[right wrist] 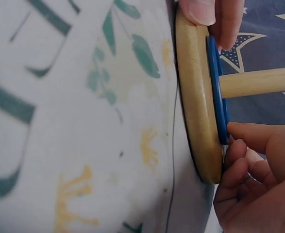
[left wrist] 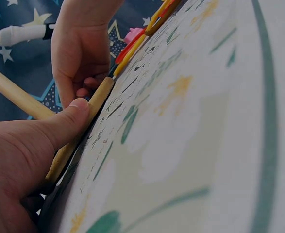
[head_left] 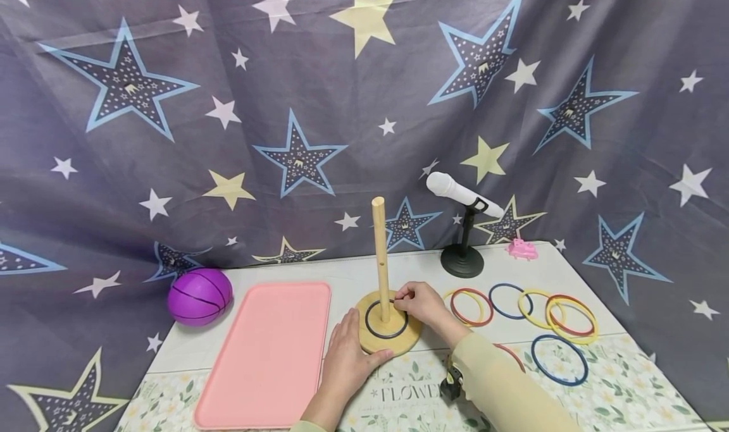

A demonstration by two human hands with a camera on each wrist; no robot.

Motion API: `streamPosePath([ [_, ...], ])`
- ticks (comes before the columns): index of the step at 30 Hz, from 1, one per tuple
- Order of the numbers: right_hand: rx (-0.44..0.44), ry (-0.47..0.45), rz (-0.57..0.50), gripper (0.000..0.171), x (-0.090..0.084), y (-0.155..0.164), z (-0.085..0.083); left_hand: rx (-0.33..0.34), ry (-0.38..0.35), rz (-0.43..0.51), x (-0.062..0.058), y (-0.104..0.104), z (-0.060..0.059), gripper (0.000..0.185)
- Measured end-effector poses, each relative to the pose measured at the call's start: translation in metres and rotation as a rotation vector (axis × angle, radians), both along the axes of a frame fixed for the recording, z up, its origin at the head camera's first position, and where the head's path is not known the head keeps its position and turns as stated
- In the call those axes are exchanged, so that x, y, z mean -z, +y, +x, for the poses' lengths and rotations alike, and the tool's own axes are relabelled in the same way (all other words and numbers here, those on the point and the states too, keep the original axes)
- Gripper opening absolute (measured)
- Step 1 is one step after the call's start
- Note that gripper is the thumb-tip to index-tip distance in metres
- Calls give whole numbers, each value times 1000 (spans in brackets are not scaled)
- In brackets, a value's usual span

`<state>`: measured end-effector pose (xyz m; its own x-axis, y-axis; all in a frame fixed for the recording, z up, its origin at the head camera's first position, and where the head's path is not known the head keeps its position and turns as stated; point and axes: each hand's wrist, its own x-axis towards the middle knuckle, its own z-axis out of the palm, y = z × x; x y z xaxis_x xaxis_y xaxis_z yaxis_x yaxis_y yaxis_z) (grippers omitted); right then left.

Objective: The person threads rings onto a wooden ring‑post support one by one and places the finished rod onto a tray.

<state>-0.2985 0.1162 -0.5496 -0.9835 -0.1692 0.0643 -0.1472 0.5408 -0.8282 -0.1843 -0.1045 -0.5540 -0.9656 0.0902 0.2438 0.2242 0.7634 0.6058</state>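
Observation:
A wooden ring-toss stand has a round base (head_left: 367,342) with an upright peg (head_left: 380,255). One dark blue ring (head_left: 387,337) lies around the foot of the peg, on or just above the base. At the ring's right back edge, my right hand (head_left: 424,304) pinches it between thumb and finger, the other fingers curled under in the right wrist view. My left hand (head_left: 348,359) rests against the base's left front edge, its fingers fairly straight along the side. Its thumb (left wrist: 74,116) presses the rim in the left wrist view.
Several red, yellow and blue rings (head_left: 560,360) lie right of the stand, some overlapping. Behind them are a white microphone (head_left: 455,190) on a black stand (head_left: 462,261) and a small pink object (head_left: 521,249). To the left lie a pink tray (head_left: 273,343) and a purple ball (head_left: 199,296).

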Motion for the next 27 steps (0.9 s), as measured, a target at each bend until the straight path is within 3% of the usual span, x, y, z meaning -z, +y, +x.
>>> streamPosePath([
  [4, -3, -105, -131, 11, -31, -4, 21, -5, -5, 4, -1, 0, 0, 123],
  [13, 28, -171, -258, 15, -38, 6, 30, -18, -26, 8, -1, 1, 0, 123],
  [19, 51, -172, -251, 19, -48, 23, 44, -16, -25, 1, 1, 1, -1, 123],
  [27, 79, -146, -165, 25, -66, 46, 63, -9, 5, -16, 0, 0, -1, 125],
])
